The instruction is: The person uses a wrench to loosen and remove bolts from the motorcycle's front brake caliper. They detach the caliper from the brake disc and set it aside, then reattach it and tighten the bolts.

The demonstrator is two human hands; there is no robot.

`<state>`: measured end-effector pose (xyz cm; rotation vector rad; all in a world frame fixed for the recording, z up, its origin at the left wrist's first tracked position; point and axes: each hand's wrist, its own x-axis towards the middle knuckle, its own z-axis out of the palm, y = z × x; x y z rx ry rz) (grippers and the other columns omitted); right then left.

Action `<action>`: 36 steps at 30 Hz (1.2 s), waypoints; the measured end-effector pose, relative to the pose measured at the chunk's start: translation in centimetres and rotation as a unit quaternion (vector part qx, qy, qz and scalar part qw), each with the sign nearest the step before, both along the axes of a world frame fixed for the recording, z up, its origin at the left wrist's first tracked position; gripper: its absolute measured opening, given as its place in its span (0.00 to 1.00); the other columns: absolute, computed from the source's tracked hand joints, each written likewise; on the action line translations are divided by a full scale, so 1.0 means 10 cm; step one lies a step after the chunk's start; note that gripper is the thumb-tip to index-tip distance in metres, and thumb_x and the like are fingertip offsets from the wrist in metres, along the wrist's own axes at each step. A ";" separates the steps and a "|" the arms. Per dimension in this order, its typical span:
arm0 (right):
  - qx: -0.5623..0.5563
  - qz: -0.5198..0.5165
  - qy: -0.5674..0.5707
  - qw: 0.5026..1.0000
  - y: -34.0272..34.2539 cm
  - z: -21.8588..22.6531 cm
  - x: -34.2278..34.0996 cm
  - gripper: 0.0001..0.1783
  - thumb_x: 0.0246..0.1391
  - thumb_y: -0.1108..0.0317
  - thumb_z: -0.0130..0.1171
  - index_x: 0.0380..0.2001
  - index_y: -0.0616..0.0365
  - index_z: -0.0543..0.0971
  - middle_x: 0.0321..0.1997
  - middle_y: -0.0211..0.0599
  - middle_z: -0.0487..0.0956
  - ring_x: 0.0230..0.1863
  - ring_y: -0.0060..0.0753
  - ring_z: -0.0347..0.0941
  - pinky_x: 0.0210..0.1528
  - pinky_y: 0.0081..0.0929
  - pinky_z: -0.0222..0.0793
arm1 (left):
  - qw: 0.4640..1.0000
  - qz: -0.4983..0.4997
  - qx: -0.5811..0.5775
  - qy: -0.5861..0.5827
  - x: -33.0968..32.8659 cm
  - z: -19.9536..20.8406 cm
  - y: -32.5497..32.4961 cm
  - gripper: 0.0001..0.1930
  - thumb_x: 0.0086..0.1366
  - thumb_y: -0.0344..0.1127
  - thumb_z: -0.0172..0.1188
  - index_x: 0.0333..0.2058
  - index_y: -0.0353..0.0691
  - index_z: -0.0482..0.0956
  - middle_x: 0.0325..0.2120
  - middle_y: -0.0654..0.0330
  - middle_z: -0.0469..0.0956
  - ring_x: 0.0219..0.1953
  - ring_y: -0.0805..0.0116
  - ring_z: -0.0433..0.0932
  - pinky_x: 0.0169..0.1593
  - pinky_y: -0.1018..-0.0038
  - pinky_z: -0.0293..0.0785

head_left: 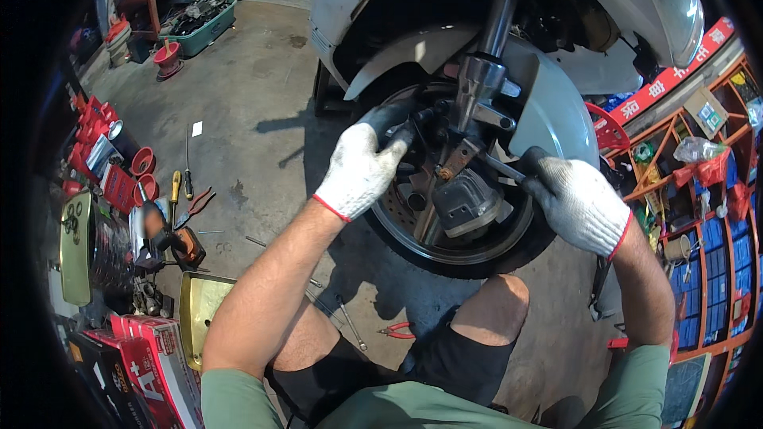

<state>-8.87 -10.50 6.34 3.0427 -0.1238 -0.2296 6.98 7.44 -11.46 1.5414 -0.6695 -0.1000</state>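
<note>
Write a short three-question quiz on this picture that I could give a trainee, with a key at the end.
1. True or false: the left hand is bare.
2. What does the right hand grip? A) a screwdriver, B) a slim metal tool, C) a drill.
3. Fill in: in the picture, below the wheel, red-handled pliers lie on the ____.

Key:
1. False; it wears a white glove with a red cuff.
2. B.
3. Floor.
</note>
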 end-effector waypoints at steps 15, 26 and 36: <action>-0.025 0.021 -0.013 0.999 0.03 -0.01 -0.04 0.09 0.64 0.71 0.54 0.42 0.64 0.78 0.31 0.52 0.81 0.36 0.53 0.81 0.38 0.43 0.77 | 0.989 -0.032 -0.127 0.065 -0.01 0.00 -0.09 0.23 0.67 0.26 0.53 0.62 0.33 0.70 0.53 0.51 0.78 0.54 0.64 0.77 0.59 0.69 0.73; -0.011 0.025 -0.024 0.999 0.02 -0.05 -0.06 0.08 0.63 0.70 0.54 0.40 0.64 0.76 0.29 0.56 0.80 0.34 0.61 0.79 0.35 0.49 0.75 | 0.996 -0.045 -0.076 0.019 -0.04 0.08 -0.10 0.25 0.68 0.28 0.58 0.63 0.31 0.69 0.56 0.46 0.76 0.58 0.62 0.76 0.62 0.69 0.71; -0.044 0.032 -0.010 0.998 0.07 0.05 -0.03 0.11 0.61 0.67 0.56 0.42 0.63 0.77 0.29 0.54 0.82 0.37 0.57 0.82 0.39 0.48 0.79 | 0.995 0.071 -0.075 -0.011 -0.14 0.02 -0.08 0.13 0.69 0.31 0.57 0.49 0.31 0.75 0.39 0.52 0.80 0.42 0.64 0.78 0.49 0.68 0.75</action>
